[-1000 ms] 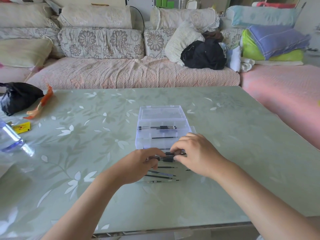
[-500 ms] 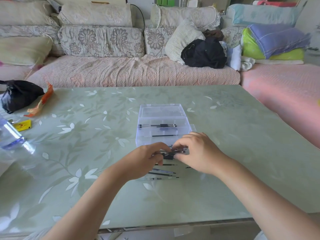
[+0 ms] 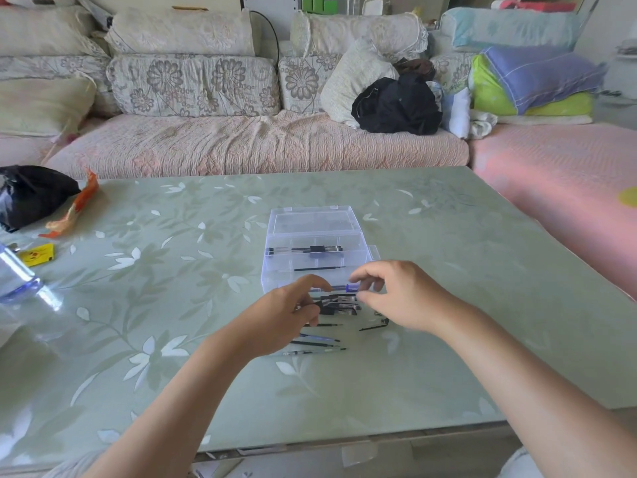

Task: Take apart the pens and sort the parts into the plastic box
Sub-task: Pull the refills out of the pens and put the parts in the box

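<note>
Left hand and right hand on one pen beside the plastic box

The worktop has a smooth, glossy, glass-like surface over a leaf print, and it catches pale reflections. The plastic box is clear, hard and shiny. The pen barrel is see-through plastic too. The heap of pen parts looks like glossy black plastic, while the thin refills look duller. The black bag is thin, shiny, creased film, and the orange wrapper is crinkled and foil-like. The bottle is clear, glinting plastic. The sofa cover is puckered, quilted cloth, rough in texture, and the floral cushions are similar crinkled fabric. The black garment is matt cloth, and the folded bedding is smoother cloth.
</note>
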`<state>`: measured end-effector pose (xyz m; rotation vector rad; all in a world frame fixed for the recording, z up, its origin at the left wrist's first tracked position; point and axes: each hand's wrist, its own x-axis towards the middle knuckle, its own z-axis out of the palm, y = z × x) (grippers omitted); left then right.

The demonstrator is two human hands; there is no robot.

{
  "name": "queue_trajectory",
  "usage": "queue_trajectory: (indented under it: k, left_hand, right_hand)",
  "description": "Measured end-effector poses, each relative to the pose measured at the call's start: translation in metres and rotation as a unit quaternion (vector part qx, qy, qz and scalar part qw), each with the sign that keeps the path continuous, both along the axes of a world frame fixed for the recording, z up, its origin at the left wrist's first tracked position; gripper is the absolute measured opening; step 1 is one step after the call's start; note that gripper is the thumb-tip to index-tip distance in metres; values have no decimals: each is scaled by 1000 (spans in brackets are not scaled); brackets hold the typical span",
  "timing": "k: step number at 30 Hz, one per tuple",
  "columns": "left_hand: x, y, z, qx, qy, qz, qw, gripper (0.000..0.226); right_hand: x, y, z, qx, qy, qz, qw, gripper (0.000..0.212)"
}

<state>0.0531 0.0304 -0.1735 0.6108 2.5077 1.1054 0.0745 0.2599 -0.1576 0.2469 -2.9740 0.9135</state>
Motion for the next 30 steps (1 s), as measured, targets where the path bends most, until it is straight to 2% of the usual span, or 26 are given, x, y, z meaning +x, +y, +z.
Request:
queue_trajectory:
  k: [7, 14, 19, 21, 26, 30]
  left_hand:
    - [3, 2, -5, -14, -8, -5, 1000, 38]
    - [7, 4, -7, -35, 6, -9, 999, 31]
    - [7, 3, -6, -32, 12, -6, 999, 31]
    - [6, 2, -7, -31, 13, -6, 999, 30]
    - [3, -1, -6, -21, 8, 1, 1000, 26]
    - [1, -3, -6, -14, 10, 1, 1000, 25]
  right_hand:
    - [3, 24, -9, 139, -60, -30, 988, 24]
    - [4, 18, -13, 171, -56, -38, 983, 12]
    - [2, 11, -12, 176, -46, -24, 983, 11]
    - [2, 8, -9, 162, -27, -23, 986, 10]
    - [2, -7, -5, -10, -15, -7, 1000, 4]
    - [3, -14, -6, -31, -12, -5, 999, 5]
